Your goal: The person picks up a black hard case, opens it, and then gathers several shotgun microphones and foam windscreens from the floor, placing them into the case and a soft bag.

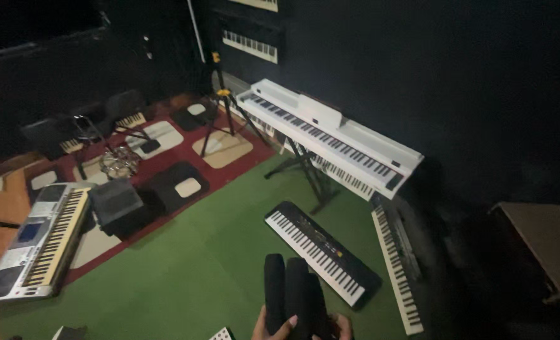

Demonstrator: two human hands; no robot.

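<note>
Green carpet (185, 277): open floor, near centre and left. Obstacles: black keyboard (321, 250) lying flat just right of centre; another keyboard (396, 267) on the floor further right; white piano on a cross stand (336, 135) far right; silver keyboard (37, 242) near left; bench (544, 242) at right edge.

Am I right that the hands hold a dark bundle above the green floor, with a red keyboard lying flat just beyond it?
Not quite: the keyboard lying flat beyond the dark bundle is black, not red, as the head view shows. The hands do hold the bundle above the green floor.
</note>
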